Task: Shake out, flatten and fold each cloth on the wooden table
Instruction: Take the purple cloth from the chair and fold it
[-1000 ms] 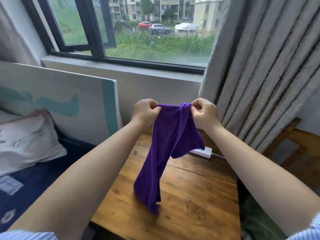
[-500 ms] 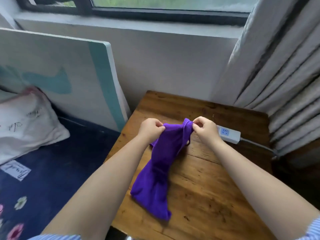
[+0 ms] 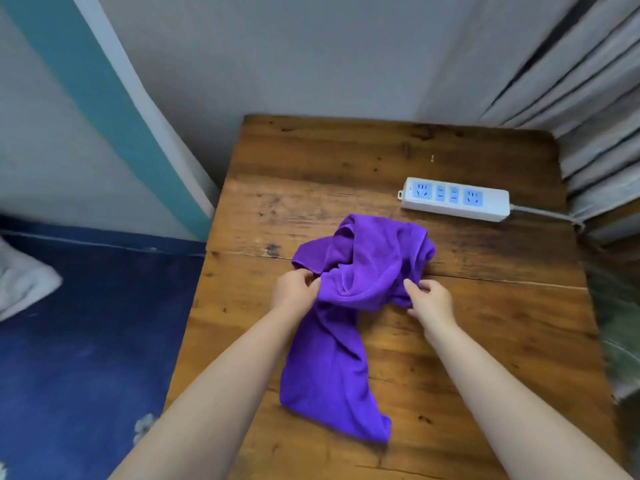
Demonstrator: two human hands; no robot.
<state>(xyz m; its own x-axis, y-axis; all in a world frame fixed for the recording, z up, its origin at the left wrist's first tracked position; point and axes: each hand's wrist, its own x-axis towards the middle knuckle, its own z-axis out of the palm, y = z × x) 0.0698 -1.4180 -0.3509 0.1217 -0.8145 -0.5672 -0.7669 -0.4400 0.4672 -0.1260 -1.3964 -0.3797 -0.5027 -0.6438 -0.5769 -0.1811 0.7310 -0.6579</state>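
Grey curtain [image 3: 568, 74] hangs past desk's far right corner; blue bedding [image 3: 86, 341] lies beside left edge. Wooden desk [image 3: 485, 341] carries purple cloth [image 3: 332, 358], crumpled, bunched at desk centre, tail trailing toward near edge. White power strip [image 3: 455, 199] near far right edge, apart from cloth. Left hand [image 3: 294, 291] pinches cloth's left fold; right hand [image 3: 431, 299] grips its right fold, fingers curled.
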